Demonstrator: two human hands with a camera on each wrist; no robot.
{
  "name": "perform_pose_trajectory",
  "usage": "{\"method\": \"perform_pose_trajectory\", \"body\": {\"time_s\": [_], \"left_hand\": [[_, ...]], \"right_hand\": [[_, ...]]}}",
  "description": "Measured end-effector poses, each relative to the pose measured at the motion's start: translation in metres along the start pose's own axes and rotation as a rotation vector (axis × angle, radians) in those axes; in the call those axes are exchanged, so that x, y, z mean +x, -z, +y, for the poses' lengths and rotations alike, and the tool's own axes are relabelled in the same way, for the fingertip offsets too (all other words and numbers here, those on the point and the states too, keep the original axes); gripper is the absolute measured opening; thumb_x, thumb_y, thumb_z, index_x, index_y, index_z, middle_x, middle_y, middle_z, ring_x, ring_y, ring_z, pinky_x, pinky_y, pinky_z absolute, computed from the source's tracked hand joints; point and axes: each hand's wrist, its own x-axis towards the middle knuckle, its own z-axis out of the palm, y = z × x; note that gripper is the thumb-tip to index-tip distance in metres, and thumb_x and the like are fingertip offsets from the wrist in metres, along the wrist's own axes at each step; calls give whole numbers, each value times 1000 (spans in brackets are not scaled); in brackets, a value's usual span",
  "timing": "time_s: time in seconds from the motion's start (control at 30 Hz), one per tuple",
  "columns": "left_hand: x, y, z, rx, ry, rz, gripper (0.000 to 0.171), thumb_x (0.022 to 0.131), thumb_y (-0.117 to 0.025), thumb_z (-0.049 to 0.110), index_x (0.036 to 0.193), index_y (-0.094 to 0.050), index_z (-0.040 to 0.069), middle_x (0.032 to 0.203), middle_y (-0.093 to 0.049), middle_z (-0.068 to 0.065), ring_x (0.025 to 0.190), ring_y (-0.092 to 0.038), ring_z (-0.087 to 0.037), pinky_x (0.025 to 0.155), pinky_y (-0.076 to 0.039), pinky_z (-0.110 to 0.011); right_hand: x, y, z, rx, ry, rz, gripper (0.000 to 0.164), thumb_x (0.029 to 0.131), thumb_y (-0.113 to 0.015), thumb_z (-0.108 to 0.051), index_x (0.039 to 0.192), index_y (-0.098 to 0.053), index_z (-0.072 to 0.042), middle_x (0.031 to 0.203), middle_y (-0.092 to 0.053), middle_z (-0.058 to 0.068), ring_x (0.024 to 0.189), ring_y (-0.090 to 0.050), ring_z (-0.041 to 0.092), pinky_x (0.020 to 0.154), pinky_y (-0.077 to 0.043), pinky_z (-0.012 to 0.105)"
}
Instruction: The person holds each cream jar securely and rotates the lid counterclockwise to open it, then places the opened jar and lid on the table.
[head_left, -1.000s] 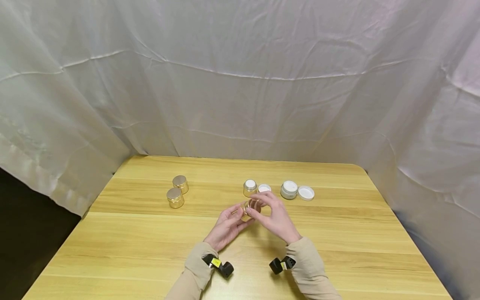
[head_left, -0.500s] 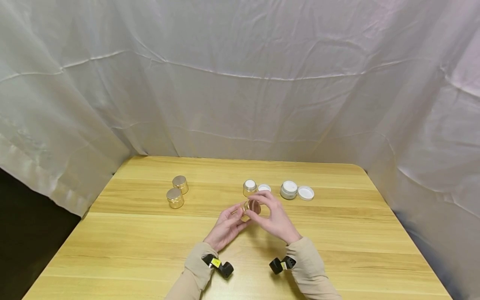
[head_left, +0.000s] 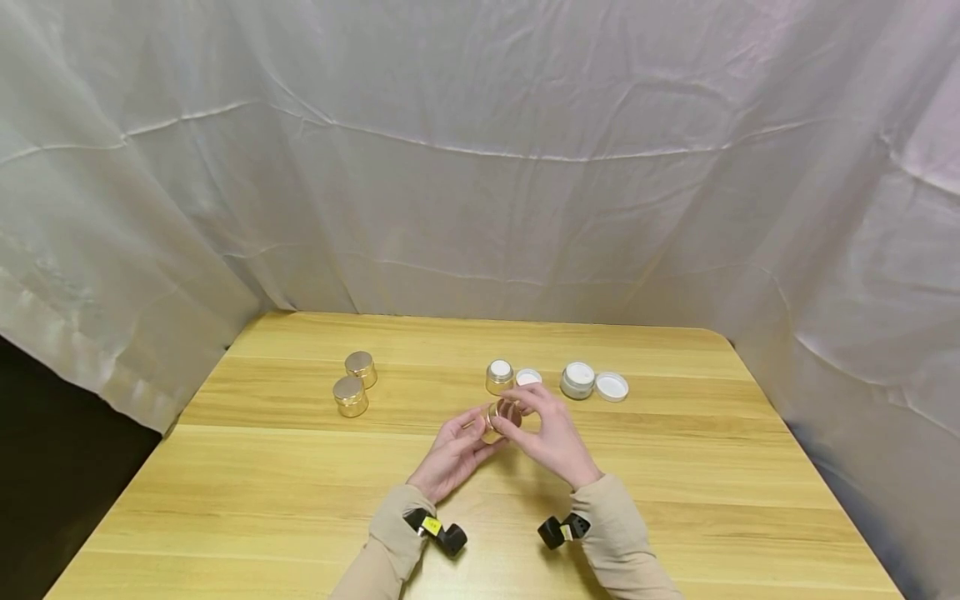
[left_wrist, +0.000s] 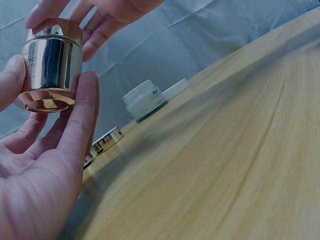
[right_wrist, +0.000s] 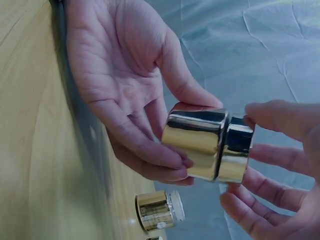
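Observation:
A shiny gold cosmetic jar (right_wrist: 195, 142) is held above the table between the two hands, tilted with its lid toward the right. My left hand (head_left: 450, 458) grips the jar's body, thumb on one side and fingers on the other. Around the gold lid (right_wrist: 237, 147) curl the thumb and fingers of my right hand (head_left: 555, 437), pinching its edge. A dark seam runs between lid and body in the right wrist view. Just beyond the hands stands an uncapped gold jar (head_left: 500, 379), with a lid (head_left: 528, 377) lying white side up, partly behind the right hand.
Right of these, a whitish jar (head_left: 578, 382) stands uncapped, its white lid (head_left: 612, 387) lying beside it. At the left are two capped gold jars, a rear one (head_left: 361, 367) and a nearer one (head_left: 350, 396). A grey curtain (head_left: 480, 167) hangs behind the wooden table (head_left: 262, 492).
The right hand's fingers have lifted slightly and come back down around the lid. The left hand and the jar stay in nearly the same place.

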Motion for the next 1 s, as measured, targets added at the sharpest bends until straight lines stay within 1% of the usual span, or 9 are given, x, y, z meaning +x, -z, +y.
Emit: {"method": "perform_pose_trajectory", "body": {"time_s": [0.2, 0.3, 0.4, 0.47, 0.57, 0.67, 0.83, 0.9, 1.0], "left_hand": [[-1, -1, 1, 7, 9, 21, 27, 104, -52, 13, 130, -59, 11, 133, -61, -1, 121, -65, -14, 113, -49, -33], [-1, -1, 1, 5, 10, 27, 28, 104, -53, 14, 131, -57, 9, 134, -60, -1, 122, -64, -14, 114, -49, -33], [-1, -1, 1, 0, 5, 20, 32, 104, -52, 13, 135, -55, 6, 135, -60, -3, 123, -64, -14, 115, -48, -34], [-1, -1, 0, -4, 1, 11, 34, 104, -52, 13, 137, -53, 4, 135, -61, -4, 123, -64, -15, 115, -47, -35], [-1, -1, 0, -7, -2, 0, 34, 105, -51, 13, 138, -52, 3, 134, -62, -4, 123, -64, -15, 115, -47, -35], [-1, -1, 0, -3, -3, -8, 32, 105, -50, 13, 136, -54, 4, 133, -64, -3, 123, -64, -14, 116, -47, -36], [0, 0, -1, -4, -2, -11, 31, 105, -49, 13, 135, -54, 6, 135, -62, -3, 124, -63, -14, 116, -47, -36], [0, 1, -1, 0, 1, -9, 32, 105, -50, 13, 136, -53, 5, 134, -62, -2, 123, -64, -14, 115, -48, -35], [0, 1, -1, 11, 6, -5, 37, 105, -51, 15, 140, -50, 4, 133, -62, 0, 121, -65, -13, 113, -50, -33]], "right_hand": [[-1, 1, -2, 28, 45, -37, 41, 83, -78, -11, 123, -69, -9, 124, -67, 8, 112, -63, 27, 100, -54, 50], [0, 1, -2, 52, 24, -45, 43, 84, -78, -14, 125, -68, -9, 127, -65, 9, 116, -62, 29, 102, -53, 53], [0, 1, -2, 54, -21, -43, 43, 86, -79, -21, 126, -68, -11, 125, -65, 8, 114, -62, 29, 100, -54, 52], [0, 0, -1, 44, -44, -40, 43, 86, -79, -25, 126, -68, -13, 122, -66, 7, 110, -63, 28, 97, -55, 48], [0, -1, -1, 32, -54, -31, 42, 86, -79, -28, 125, -69, -14, 115, -68, 5, 104, -65, 25, 93, -56, 41], [0, -1, 0, 18, -54, -18, 41, 85, -80, -29, 122, -71, -14, 111, -70, 4, 99, -66, 23, 89, -56, 36], [0, -2, -1, -3, -27, -6, 39, 85, -80, -23, 121, -71, -10, 109, -70, 6, 94, -67, 24, 86, -58, 39], [0, -1, -1, -8, -7, -7, 39, 85, -80, -19, 121, -70, -8, 111, -70, 7, 96, -67, 24, 87, -58, 42], [0, -1, 0, -12, 18, -19, 40, 84, -79, -16, 123, -69, -8, 117, -69, 7, 102, -65, 24, 93, -57, 46]]}}
